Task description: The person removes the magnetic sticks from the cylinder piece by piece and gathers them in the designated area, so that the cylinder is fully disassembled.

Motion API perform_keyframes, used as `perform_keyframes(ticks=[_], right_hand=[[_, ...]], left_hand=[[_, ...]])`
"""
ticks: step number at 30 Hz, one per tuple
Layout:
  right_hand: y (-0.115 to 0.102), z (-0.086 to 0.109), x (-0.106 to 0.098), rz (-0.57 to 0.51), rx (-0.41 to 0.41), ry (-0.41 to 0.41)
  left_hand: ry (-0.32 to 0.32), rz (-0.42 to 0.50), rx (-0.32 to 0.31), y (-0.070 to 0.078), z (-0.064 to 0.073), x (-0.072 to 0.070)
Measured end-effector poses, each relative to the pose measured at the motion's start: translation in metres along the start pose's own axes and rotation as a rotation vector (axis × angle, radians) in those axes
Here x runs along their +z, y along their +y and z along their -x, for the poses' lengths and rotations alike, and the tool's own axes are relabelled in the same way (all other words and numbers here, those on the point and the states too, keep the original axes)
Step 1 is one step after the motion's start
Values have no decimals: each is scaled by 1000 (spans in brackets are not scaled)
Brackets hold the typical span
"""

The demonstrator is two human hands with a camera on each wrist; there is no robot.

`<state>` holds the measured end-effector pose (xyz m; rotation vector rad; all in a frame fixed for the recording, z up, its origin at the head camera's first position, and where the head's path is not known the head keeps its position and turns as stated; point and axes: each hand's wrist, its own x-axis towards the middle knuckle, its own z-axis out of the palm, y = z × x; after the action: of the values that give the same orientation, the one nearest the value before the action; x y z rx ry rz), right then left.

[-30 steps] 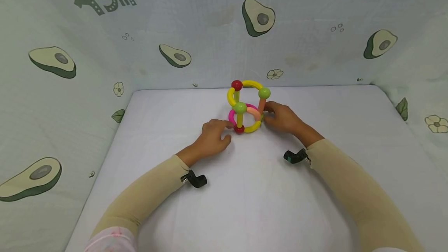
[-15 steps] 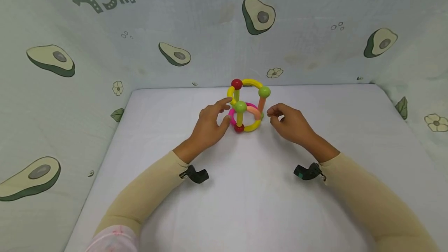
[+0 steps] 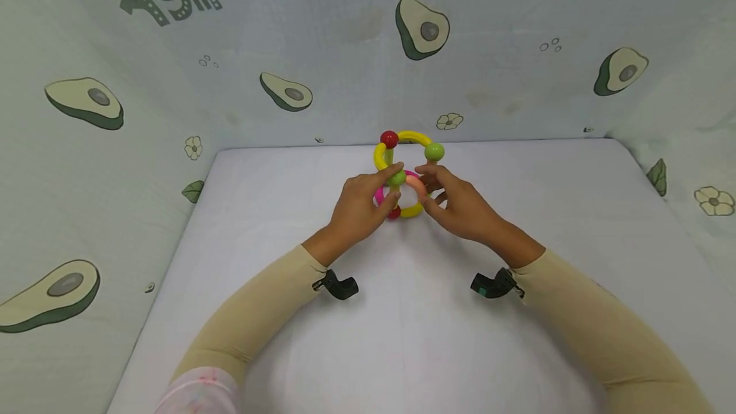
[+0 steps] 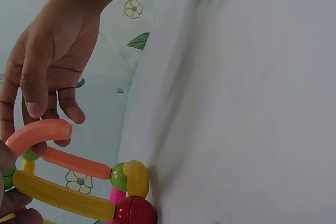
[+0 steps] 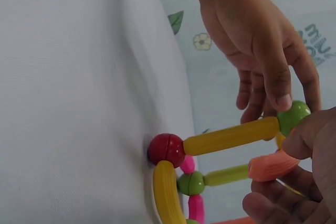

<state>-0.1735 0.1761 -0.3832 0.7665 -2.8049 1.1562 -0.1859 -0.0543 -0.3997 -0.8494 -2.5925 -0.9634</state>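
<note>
An open frame of a ball-and-stick building toy (image 3: 388, 139) stands on the white table in the head view. Its balls are red and green, joined by straight and curved sticks in yellow, pink and coral. My left hand (image 3: 358, 208) holds its near upper green ball (image 5: 294, 117) between thumb and fingers. From the right, my right hand (image 3: 462, 208) has thumb and fingers round a curved coral stick (image 4: 41, 131). One end of that stick shows free in the left wrist view; its other end lies near the held ball. My fingers hide some joints.
The white table (image 3: 414, 331) spreads in front of and beside the toy. Behind it rises a cloth backdrop (image 3: 345, 43) printed with avocados and flowers. A black wrist camera (image 3: 339, 284) juts from my left sleeve, another black camera (image 3: 491, 285) from my right.
My left hand has risen from the toy's lower red ball to the upper green ball. My right hand drew back from the right side, then came in to the coral stick. The toy stays in place.
</note>
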Motion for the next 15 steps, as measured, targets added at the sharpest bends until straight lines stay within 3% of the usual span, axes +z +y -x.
perform_keyframes(ticks=[8,15], right_hand=[[-2,3,-8,-63,-53,-115],[-1,3,-10,-49,-60,-174]], left_hand=[[64,-98,-20,6,-2,3],[113,-142,-32,10,-3,7]])
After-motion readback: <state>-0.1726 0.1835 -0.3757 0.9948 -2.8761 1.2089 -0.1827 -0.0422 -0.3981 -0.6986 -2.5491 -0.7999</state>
